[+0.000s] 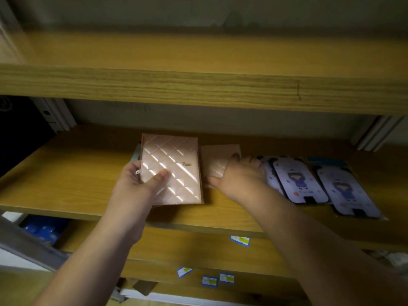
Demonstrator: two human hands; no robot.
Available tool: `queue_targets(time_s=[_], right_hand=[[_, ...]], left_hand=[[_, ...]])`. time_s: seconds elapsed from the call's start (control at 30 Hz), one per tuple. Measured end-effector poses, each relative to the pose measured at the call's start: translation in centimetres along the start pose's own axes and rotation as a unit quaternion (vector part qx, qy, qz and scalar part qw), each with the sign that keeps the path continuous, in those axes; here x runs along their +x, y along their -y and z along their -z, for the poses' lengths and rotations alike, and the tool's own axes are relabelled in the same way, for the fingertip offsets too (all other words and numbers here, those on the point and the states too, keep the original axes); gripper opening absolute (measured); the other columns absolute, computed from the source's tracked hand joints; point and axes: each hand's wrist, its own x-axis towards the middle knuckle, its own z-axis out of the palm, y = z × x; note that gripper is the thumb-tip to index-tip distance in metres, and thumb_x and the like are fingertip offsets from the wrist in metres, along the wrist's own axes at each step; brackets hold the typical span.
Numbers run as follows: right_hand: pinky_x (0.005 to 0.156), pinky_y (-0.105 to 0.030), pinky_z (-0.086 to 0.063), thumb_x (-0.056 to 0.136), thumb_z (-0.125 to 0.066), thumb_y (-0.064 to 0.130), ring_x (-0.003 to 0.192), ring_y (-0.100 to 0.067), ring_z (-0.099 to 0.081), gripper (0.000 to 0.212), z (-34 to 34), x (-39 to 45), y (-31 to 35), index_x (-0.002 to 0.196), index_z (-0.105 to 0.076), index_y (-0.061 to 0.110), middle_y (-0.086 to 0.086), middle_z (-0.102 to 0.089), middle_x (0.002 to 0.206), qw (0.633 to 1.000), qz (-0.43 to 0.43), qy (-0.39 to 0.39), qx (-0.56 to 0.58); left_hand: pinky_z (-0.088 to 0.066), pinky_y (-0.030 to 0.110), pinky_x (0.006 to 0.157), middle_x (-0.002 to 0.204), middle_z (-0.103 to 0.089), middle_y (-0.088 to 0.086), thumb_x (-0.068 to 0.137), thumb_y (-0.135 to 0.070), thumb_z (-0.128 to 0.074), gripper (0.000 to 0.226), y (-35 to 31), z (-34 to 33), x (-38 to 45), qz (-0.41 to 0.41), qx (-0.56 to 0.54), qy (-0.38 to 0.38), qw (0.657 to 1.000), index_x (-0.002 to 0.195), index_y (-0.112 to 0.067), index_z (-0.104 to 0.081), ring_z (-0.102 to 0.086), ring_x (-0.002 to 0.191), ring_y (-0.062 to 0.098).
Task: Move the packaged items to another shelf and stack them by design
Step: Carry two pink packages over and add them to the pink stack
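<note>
A pink quilted packaged item is held over the middle wooden shelf by my left hand, thumb on its front and fingers behind its left edge. Right of it lies a second pink quilted package, which my right hand grips at its lower right corner, fingers over its top and thumb under its near edge. Further right, lilac packages with a cartoon girl lie flat on the same shelf, overlapping one another.
An upper wooden shelf overhangs the working shelf. Below it, the lower shelf edges carry small blue and white labels. Blue packaged goods sit at the lower left. Metal uprights stand at the back corners.
</note>
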Motion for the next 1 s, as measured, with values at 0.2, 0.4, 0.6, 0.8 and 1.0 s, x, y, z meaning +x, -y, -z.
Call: queue_targets(time_s=[0.2, 0.4, 0.6, 0.8, 1.0], right_hand=[[0.116, -0.048, -0.031, 0.052, -0.083, 0.073, 0.146, -0.043, -0.018, 0.138, 1.6, 0.3, -1.1, 0.158, -0.017, 0.014, -0.024, -0.017, 0.161, 0.990, -0.028, 0.078, 0.111], [0.118, -0.048, -0.025, 0.056, -0.089, 0.061, 0.149, -0.042, -0.012, 0.138, 1.7, 0.2, -1.7, 0.160, -0.010, 0.017, -0.019, -0.012, 0.165, 0.991, -0.018, 0.061, 0.114], [0.090, -0.036, -0.053, 0.064, -0.094, 0.035, 0.110, -0.026, -0.061, 0.076, 1.8, 0.3, -3.4, 0.125, -0.058, 0.007, -0.012, -0.063, 0.125, 0.948, -0.041, 0.044, 0.312], [0.088, -0.042, -0.056, 0.088, -0.074, 0.012, 0.099, -0.030, -0.070, 0.012, 1.2, -0.2, -4.9, 0.097, -0.069, 0.018, -0.015, -0.074, 0.108, 0.859, -0.031, 0.043, 0.508], [0.080, -0.040, -0.056, 0.093, -0.068, 0.017, 0.095, -0.028, -0.071, 0.022, 2.3, -2.1, -7.4, 0.115, -0.068, 0.017, -0.008, -0.075, 0.101, 0.784, -0.036, 0.008, 0.619]], left_hand=[[-0.056, 0.035, 0.062, 0.106, -0.075, 0.011, 0.086, -0.016, -0.076, 0.039, 0.2, 0.3, 0.3, 0.012, -0.017, -0.002, 1.000, 0.120, -0.018, -0.057, -0.075, 0.083, 0.022], [-0.056, 0.034, 0.061, 0.103, -0.076, 0.007, 0.087, -0.017, -0.076, 0.039, 0.7, 0.5, 0.5, 0.013, -0.037, -0.010, 0.999, 0.122, -0.019, -0.057, -0.075, 0.085, 0.021], [-0.055, 0.033, 0.062, 0.098, -0.077, 0.007, 0.088, -0.015, -0.074, 0.028, 1.4, -0.2, 0.9, 0.025, -0.051, 0.003, 0.998, 0.111, -0.020, -0.060, -0.076, 0.082, 0.022], [-0.057, 0.029, 0.055, 0.092, -0.077, 0.004, 0.090, -0.011, -0.071, 0.024, 1.5, -0.8, 0.7, 0.023, -0.070, 0.005, 0.997, 0.109, -0.020, -0.059, -0.075, 0.076, 0.018], [-0.056, 0.036, 0.067, 0.098, -0.079, 0.006, 0.091, -0.015, -0.070, 0.022, 0.7, -1.5, -0.8, 0.027, -0.061, 0.002, 0.998, 0.109, -0.023, -0.060, -0.076, 0.081, 0.020]])
